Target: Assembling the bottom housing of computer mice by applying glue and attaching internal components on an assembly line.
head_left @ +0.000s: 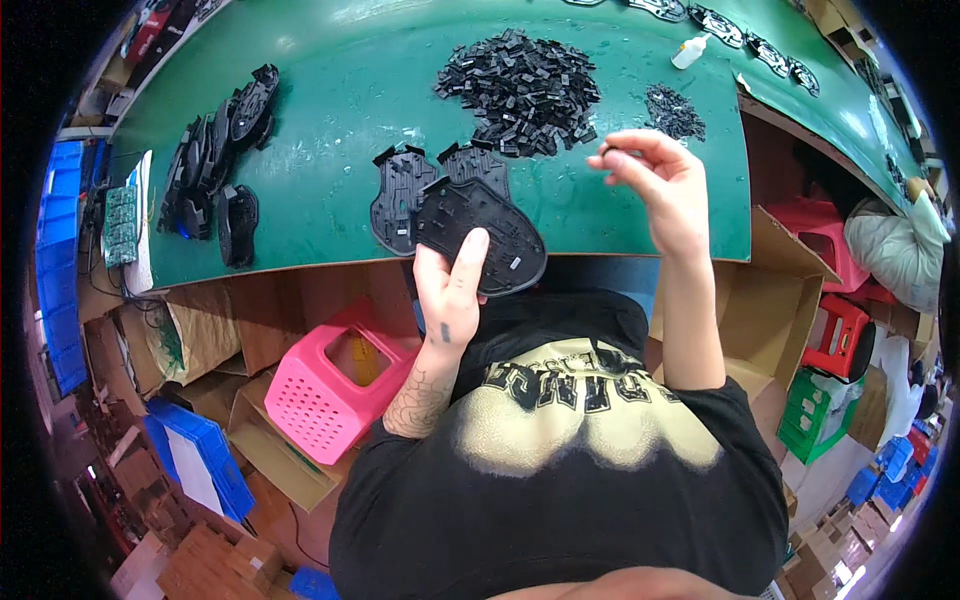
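My left hand point(448, 293) grips a rounded black plastic shell point(500, 240) by its near left edge, thumb on the inner face. The shell is tilted over the table's front edge and shows small posts and a pale label. Just beyond it, two similar black shells point(393, 200) lie flat, one partly covered by the held one. My right hand point(660, 185) is raised to the right, thumb and fingertips pinched around a tiny dark piece point(606, 150). Past it lie a large heap of small black plastic parts point(520, 90) and a smaller pile of finer black parts point(675, 112).
Stacked black shells point(215, 140) occupy the left of the green table point(330, 95). A white bottle point(690, 52) stands at the far right, near more shells point(765, 52). Below the table are a pink plastic stool point(325, 400), a cardboard box point(760, 300) and a green crate point(815, 415).
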Demonstrator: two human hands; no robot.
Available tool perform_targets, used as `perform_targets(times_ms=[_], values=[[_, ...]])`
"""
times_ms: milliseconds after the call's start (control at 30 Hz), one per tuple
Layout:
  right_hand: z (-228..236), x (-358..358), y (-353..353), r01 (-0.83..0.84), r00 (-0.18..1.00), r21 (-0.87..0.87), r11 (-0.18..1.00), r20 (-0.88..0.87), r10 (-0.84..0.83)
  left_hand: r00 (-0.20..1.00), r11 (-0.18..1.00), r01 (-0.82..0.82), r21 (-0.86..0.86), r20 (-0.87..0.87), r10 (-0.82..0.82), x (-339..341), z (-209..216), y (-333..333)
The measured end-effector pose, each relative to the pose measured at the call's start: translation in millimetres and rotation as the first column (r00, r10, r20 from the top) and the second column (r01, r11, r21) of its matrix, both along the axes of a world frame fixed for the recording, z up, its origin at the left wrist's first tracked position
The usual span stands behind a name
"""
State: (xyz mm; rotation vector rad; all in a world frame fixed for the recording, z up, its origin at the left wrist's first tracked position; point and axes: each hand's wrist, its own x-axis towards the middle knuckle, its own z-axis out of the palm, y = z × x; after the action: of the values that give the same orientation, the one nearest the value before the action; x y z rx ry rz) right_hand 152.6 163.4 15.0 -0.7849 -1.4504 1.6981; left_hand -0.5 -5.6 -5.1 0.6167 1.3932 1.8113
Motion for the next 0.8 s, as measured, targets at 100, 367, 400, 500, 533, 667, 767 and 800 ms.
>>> perform_targets(times_ms=[100,367,400,500,533,667,767,800], values=[[7.2,-0.8,-23.2,-0.016,0.998,-0.128,0.992,-0.067,0.008,0.996,0.995,0.070,0.065,-0.065,-0.066,4.1,4.0,8.7],[-4.7,-23.9,-71.5,-0.006,1.000,0.046,0.999,-0.004,0.006,0.921,0.989,0.052,0.140,-0.390,0.007,15.6,-0.7,15.5],[-5.8,-23.1,-73.8,0.001,1.000,-0.026,1.000,-0.013,-0.002,0.921,0.989,0.052,0.139,-0.390,0.006,15.4,-1.6,14.9],[-10.1,-22.4,-75.2,-0.008,0.999,-0.117,0.993,-0.052,0.002,0.923,0.992,0.099,0.082,-0.380,-0.061,14.9,-1.3,13.2],[-11.1,-22.7,-75.3,-0.025,0.997,-0.136,0.990,-0.082,0.014,0.928,0.992,0.086,0.092,-0.370,-0.046,15.9,0.1,13.5],[-3.7,-33.2,-83.7,0.016,0.977,-0.318,0.948,-0.198,-0.083,0.861,0.995,0.045,0.085,-0.508,0.005,16.8,-2.8,13.8],[-9.8,-28.7,-76.0,-0.092,0.985,-0.391,0.916,-0.169,0.027,0.844,0.996,0.074,0.046,-0.534,-0.038,12.1,-2.1,12.5],[-14.4,-24.6,-69.8,-0.144,0.984,-0.416,0.898,-0.155,0.086,0.844,0.996,0.077,0.047,-0.534,-0.040,8.4,-2.2,12.2]])
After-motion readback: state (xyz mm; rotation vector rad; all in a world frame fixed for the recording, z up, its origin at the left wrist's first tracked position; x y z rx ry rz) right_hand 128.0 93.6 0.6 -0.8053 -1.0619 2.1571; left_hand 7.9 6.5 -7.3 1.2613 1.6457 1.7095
